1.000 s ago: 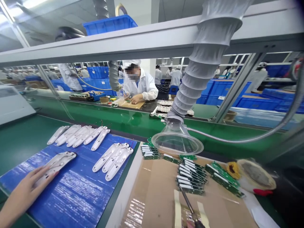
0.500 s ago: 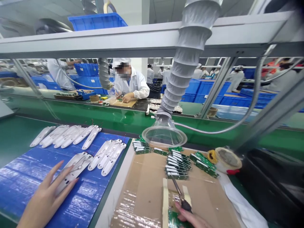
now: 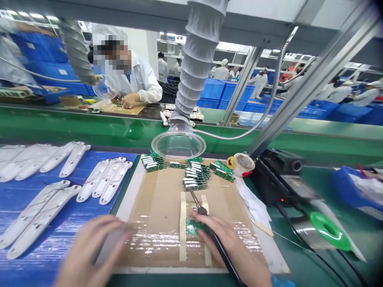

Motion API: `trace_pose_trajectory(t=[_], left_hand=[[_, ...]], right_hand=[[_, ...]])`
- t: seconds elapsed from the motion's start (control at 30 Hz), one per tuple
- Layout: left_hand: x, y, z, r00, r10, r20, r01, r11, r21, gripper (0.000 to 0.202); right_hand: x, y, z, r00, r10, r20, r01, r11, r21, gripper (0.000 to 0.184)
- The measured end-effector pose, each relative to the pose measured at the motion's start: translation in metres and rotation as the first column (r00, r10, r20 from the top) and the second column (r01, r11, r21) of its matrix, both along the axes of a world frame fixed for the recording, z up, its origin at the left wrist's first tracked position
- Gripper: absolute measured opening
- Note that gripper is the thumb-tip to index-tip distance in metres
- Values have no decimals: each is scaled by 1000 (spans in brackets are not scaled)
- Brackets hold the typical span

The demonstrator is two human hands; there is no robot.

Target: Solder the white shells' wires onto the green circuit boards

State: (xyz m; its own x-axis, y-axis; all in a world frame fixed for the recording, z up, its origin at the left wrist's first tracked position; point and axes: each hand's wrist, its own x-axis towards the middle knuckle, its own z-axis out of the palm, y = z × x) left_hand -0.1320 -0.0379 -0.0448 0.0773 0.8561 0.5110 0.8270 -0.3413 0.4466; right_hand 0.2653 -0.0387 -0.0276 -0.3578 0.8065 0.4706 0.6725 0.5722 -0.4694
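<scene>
My right hand (image 3: pixel 231 245) is closed round a soldering iron (image 3: pixel 200 209), whose tip points away from me over a small green circuit board (image 3: pixel 193 226) lying between two strips of tape on the cardboard work board (image 3: pixel 155 203). Smeared by motion, my left hand (image 3: pixel 88 251) hovers at the board's left edge with its fingers curled on a pale, blurred white housing (image 3: pixel 115 239). More white housings (image 3: pixel 44 207) lie in rows on the blue mat (image 3: pixel 74 227) to the left. Several green circuit boards (image 3: pixel 196 177) are stacked at the far edge of the cardboard.
A clear fume hood (image 3: pixel 178 144) on a ribbed hose hangs over the stacked boards. A soldering station (image 3: pixel 278 179), a green solder spool (image 3: pixel 327 229) and a blue bin (image 3: pixel 356 189) stand at the right. Across the green conveyor (image 3: pixel 89 127), a person in white (image 3: pixel 134 79) works.
The view has dropped and swung right. My left hand has moved right from the blue mat to the cardboard's edge with a housing. My right hand with the iron has come fully into view.
</scene>
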Motion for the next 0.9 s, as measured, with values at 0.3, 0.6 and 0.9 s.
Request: trace_pose_trajectory(t=[0.3, 0.6, 0.9], left_hand=[[75, 46, 9, 950, -178, -256, 205, 975, 82, 31], [-9, 157, 39, 964, 117, -238, -84, 986, 143, 37], [32, 47, 4, 989, -117, -92, 125, 988, 90, 22]], right_hand=[[4, 0, 3, 1000, 7, 10, -7, 1000, 24, 44], [7, 10, 0, 988, 141, -68, -141, 990, 14, 54], [8, -4, 17, 999, 47, -8, -47, 994, -100, 57]])
